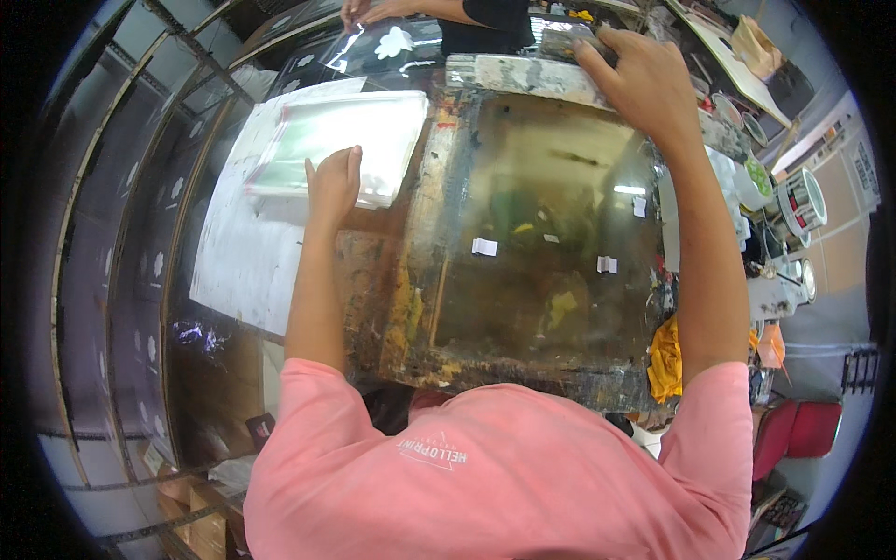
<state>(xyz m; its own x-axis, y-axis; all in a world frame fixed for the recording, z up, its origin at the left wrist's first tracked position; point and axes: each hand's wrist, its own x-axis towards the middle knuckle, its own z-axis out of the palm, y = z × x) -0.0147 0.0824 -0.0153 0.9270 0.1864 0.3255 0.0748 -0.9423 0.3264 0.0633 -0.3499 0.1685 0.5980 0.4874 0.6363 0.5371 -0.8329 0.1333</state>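
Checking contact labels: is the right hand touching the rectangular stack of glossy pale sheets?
Apart: the head view shows a wide gap between the right hand and the stack.

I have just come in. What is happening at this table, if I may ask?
A person in pink has the left hand on a stack of sheets and the right hand at the stained bar along the far edge of a brown board. White tabs lie on the board. Beyond, a co-worker's hands are at a shiny sheet.
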